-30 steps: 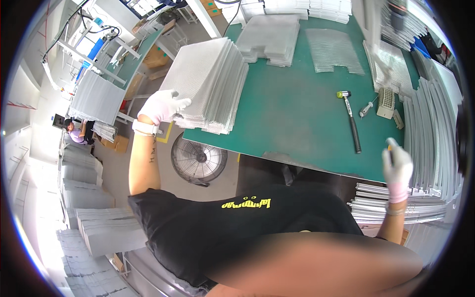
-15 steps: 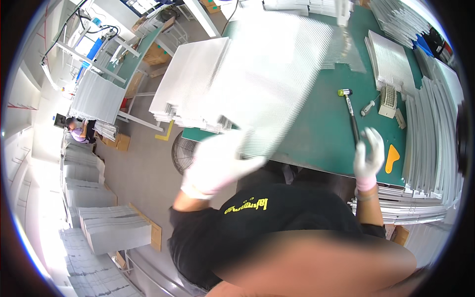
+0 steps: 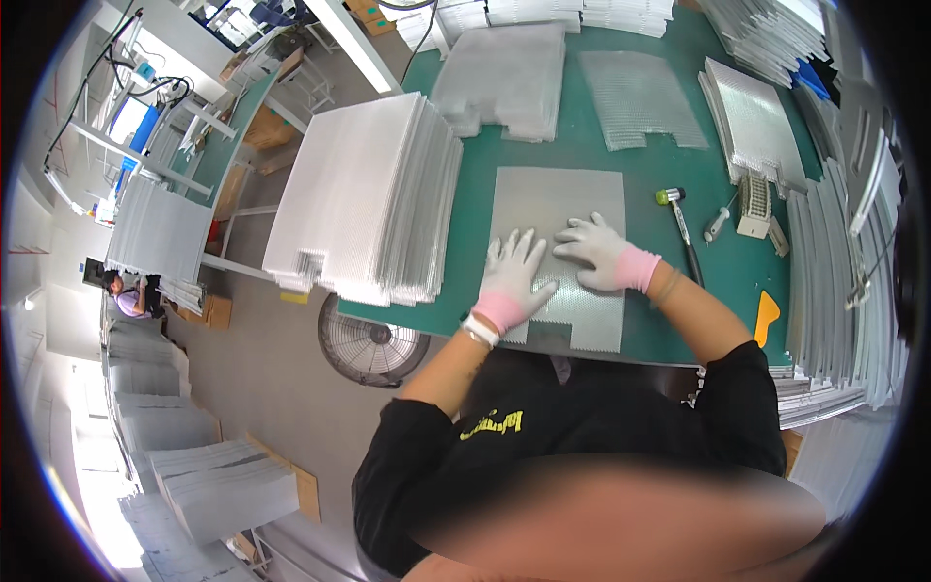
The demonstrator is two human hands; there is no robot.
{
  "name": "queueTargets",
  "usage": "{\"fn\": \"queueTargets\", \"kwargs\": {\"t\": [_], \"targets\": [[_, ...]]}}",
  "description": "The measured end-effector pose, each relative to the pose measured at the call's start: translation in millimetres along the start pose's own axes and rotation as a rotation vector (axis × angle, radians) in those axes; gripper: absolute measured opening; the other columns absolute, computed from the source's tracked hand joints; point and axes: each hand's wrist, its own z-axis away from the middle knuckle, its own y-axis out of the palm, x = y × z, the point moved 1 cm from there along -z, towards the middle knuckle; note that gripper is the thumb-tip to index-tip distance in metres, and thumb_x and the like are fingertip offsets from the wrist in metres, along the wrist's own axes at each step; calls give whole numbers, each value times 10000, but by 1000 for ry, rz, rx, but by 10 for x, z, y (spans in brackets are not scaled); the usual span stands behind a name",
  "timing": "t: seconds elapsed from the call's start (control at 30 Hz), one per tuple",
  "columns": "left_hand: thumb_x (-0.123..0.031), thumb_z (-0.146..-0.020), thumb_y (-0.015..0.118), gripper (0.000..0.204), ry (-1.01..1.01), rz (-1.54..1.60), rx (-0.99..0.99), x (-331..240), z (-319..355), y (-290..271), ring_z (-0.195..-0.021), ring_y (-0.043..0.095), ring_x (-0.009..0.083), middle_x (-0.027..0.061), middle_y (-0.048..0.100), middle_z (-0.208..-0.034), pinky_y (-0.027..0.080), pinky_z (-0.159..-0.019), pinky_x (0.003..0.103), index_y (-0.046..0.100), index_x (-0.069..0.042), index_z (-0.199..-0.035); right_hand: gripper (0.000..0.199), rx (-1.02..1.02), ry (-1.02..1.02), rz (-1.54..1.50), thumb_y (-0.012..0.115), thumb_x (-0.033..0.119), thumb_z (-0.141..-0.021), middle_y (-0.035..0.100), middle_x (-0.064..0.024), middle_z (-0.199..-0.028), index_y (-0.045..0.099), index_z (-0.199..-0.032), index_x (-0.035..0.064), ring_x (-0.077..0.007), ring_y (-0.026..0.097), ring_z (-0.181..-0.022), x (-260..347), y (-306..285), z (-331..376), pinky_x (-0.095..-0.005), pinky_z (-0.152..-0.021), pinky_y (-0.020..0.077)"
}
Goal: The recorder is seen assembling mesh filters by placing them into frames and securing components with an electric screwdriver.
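A silvery perforated mesh sheet point(image 3: 558, 199) with a notch in its near edge lies flat on the green table, close to the table's front. My left hand point(image 3: 514, 276), in a white glove with a pink cuff, rests on the sheet's left side with fingers spread. On its right side lies my right hand point(image 3: 603, 254), gloved the same way, fingers outstretched and pointing inward. Both palms face down on the sheet, and neither hand grips anything. The small area under the hands is hidden.
A tall stack of pale sheets point(image 3: 359, 194) stands left of my hands. Further back lie a notched stack point(image 3: 504, 78) and a flat mesh piece point(image 3: 642, 97). To the right are a mallet point(image 3: 684, 228), a screwdriver point(image 3: 718, 225) and a yellow scraper point(image 3: 766, 318). A fan point(image 3: 373, 339) stands below left.
The mesh sheet, held raised and tilted by my left hand before, now lies flat on the table. My right hand has moved left onto it, and my left hand also presses there.
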Motion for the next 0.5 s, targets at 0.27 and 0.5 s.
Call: {"fn": "queueTargets", "kwargs": {"t": [0.27,0.5], "targets": [[-527,-889,579,755,-25,65,71,71,-68,-48,-1477,257,376,186,319,-1571,163,-1212,552,406,-101,-1489,621,-804,695,10,596,396,-888,533,-241,-1360,519,-1364,7,-408,534,-1241,-1595,-802,-1636,-456,-1049,443],[-514,-870,606,742,-41,105,99,84,-62,-36,-1466,266,394,197,329,-1559,152,-1216,541,445,-97,-1463,757,-601,1177,-339,726,436,-786,512,-273,-1390,508,-1353,-14,-400,531,-1277,-1851,-878,-2271,-451,-1054,470]]}}
